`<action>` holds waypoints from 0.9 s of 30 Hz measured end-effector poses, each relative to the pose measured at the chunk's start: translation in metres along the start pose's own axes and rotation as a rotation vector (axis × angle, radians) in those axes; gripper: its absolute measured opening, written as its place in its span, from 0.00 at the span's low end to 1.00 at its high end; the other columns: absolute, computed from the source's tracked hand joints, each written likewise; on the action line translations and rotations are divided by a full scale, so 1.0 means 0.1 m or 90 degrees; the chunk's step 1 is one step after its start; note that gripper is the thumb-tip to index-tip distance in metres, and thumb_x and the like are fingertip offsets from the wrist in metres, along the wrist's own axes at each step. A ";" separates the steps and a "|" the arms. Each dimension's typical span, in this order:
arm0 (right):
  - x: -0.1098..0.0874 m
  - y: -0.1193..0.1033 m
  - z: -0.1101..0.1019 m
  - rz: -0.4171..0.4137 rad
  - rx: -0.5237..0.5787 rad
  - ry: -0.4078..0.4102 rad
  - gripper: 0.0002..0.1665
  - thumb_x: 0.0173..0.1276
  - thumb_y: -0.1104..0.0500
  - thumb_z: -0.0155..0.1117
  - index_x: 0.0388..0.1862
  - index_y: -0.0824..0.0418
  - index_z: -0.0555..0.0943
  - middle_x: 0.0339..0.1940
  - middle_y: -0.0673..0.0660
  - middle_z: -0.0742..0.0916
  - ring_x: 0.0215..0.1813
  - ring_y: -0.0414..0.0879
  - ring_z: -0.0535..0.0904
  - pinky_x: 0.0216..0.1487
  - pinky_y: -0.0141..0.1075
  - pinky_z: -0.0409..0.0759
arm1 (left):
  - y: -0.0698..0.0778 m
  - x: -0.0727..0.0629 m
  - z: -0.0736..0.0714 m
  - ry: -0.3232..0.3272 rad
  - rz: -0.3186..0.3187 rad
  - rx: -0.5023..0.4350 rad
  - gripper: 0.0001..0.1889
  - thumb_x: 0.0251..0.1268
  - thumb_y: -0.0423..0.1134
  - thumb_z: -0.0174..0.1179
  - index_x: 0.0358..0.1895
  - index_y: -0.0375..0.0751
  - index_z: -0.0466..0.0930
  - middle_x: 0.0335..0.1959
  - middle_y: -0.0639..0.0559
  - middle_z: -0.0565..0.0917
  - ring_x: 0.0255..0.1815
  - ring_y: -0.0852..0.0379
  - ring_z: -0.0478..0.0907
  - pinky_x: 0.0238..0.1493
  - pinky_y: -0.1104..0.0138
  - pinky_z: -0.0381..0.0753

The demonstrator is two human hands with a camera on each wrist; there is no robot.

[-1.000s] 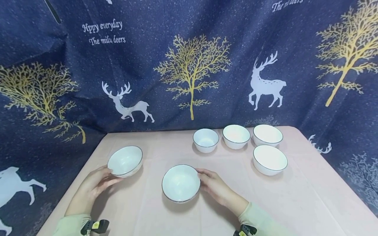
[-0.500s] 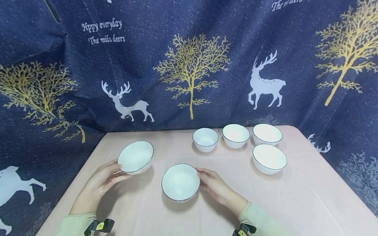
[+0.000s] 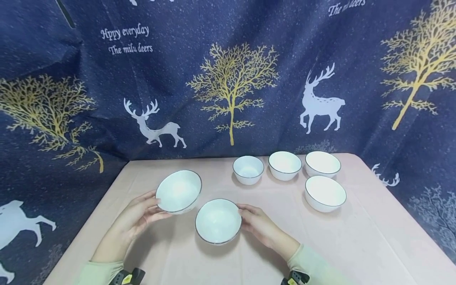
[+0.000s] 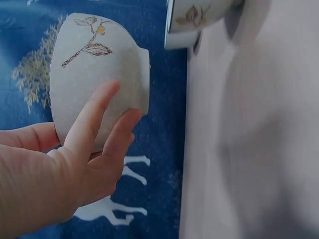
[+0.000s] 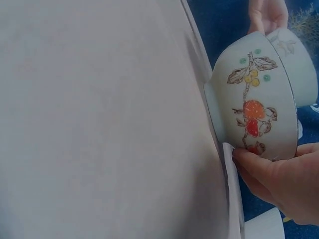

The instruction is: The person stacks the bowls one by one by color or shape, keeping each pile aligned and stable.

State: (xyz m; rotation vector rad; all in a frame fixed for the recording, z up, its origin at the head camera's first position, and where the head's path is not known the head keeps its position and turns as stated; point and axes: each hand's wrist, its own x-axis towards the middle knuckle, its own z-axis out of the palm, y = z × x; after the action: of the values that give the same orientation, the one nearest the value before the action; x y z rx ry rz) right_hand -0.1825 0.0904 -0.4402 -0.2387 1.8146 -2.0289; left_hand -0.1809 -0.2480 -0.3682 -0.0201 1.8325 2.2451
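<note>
My left hand (image 3: 137,217) grips a white, dark-rimmed bowl (image 3: 179,191) by its near-left side, thumb at the rim and fingers under the wall. In the left wrist view this bowl (image 4: 99,64) is held up off the table, showing a brown twig with a yellow berry. My right hand (image 3: 261,225) pinches the right side of a second white bowl (image 3: 218,221) at the table's middle. The right wrist view shows orange and red fruit painted on that bowl (image 5: 256,99). In the head view the left bowl sits just behind and left of the right one.
Toward the back right stand more white bowls: a small one (image 3: 248,170), one beside it (image 3: 285,165), another at the corner (image 3: 322,163) and one in front (image 3: 325,194). A pink cloth covers the table (image 3: 356,245). A dark blue printed curtain (image 3: 171,79) hangs behind.
My left hand has carried its bowl up off the table and rightward, close to the other bowl. The right hand and its bowl have stayed in place.
</note>
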 end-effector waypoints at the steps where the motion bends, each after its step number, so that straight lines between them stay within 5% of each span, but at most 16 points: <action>1: 0.00 0.00 0.00 0.000 0.001 0.000 0.31 0.77 0.57 0.45 0.69 0.77 0.60 0.68 0.72 0.69 0.66 0.60 0.70 0.63 0.42 0.78 | 0.00 -0.01 0.03 -0.003 0.000 0.003 0.34 0.68 0.25 0.45 0.73 0.22 0.38 0.63 0.29 0.60 0.47 0.50 0.80 0.56 0.52 0.80; 7: -0.02 0.02 0.01 -0.005 0.016 0.001 0.31 0.76 0.58 0.45 0.69 0.79 0.59 0.66 0.73 0.70 0.65 0.60 0.72 0.62 0.43 0.78 | -0.03 -0.05 0.17 -0.027 -0.003 0.013 0.34 0.68 0.26 0.47 0.72 0.21 0.41 0.54 0.39 0.72 0.45 0.50 0.81 0.54 0.52 0.82; 27: 0.00 0.01 0.01 -0.019 0.047 -0.009 0.30 0.75 0.61 0.45 0.68 0.79 0.59 0.65 0.71 0.73 0.58 0.49 0.77 0.61 0.43 0.79 | -0.13 0.00 0.49 -0.115 -0.019 0.002 0.34 0.66 0.26 0.50 0.71 0.20 0.46 0.47 0.43 0.80 0.44 0.49 0.82 0.52 0.48 0.82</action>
State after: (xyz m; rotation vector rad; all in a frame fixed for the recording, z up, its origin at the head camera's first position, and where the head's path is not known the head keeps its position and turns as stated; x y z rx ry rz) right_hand -0.1818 0.0891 -0.4410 -0.2590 1.7334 -2.1039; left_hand -0.1714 -0.1986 -0.3705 0.1496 1.7297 2.1472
